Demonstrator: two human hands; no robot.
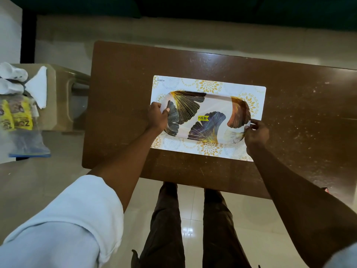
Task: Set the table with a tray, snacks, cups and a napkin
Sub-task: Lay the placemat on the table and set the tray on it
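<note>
One brown table fills the middle of the view, and the tray sits near its centre. Directly under the tray lies a white placemat with gold flower prints, its border showing on every side of the tray. The tray is oblong and pale, printed with dark and gold fan-shaped leaves.

Well to the left of the tray, past the table's edge, stands a beige plastic stool. On it, all far left of the tray, lie a clear bag, yellow snack packets, a folded white napkin and white cups on their sides, all rather blurred.

The left hand grips the tray's left end, thumb over the rim and fingers curled round the outside. The right hand pinches the rim at the tray's near right corner. A small yellow price sticker sits at the tray's middle.
</note>
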